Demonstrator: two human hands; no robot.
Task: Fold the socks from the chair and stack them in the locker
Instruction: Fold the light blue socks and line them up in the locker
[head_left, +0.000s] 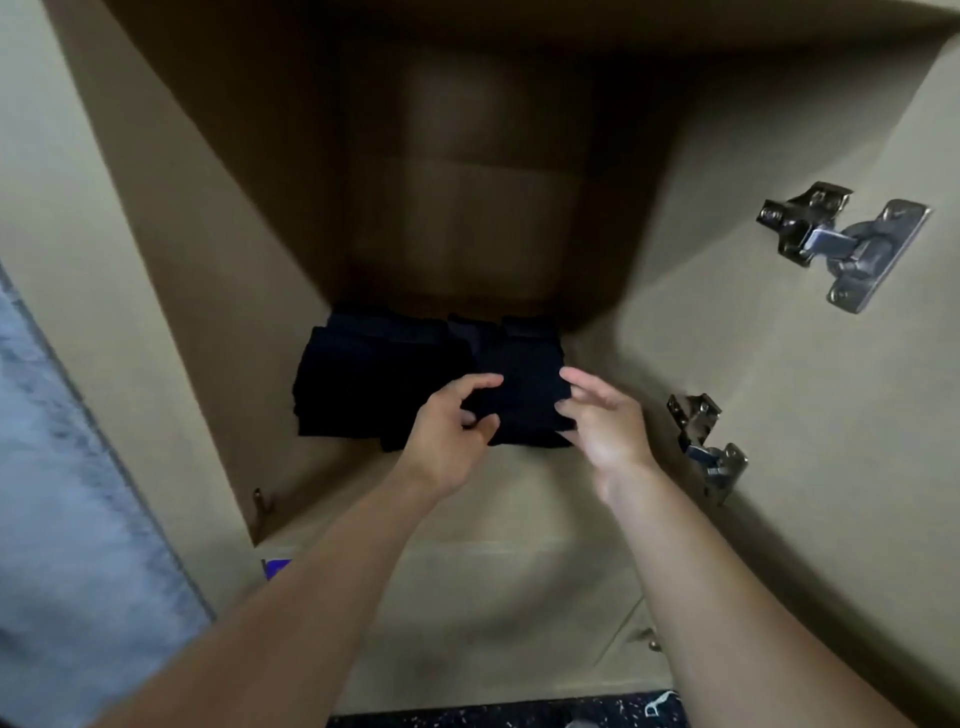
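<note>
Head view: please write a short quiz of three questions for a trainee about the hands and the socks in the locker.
1. True or false: the dark socks lie on the locker floor.
2. On which wall are the two metal hinges? A) left B) right
3. The left hand grips the ____.

Key: 1 true; 2 B; 3 socks. The right hand has relaxed fingers at the pile's other side.

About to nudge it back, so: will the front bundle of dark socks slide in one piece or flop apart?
The front sock bundle looks soft and probably floppy. The left hand and right hand bracket its sides, which suggests it needs support. It is likely light, and the layers may shift on the locker shelf.
</note>
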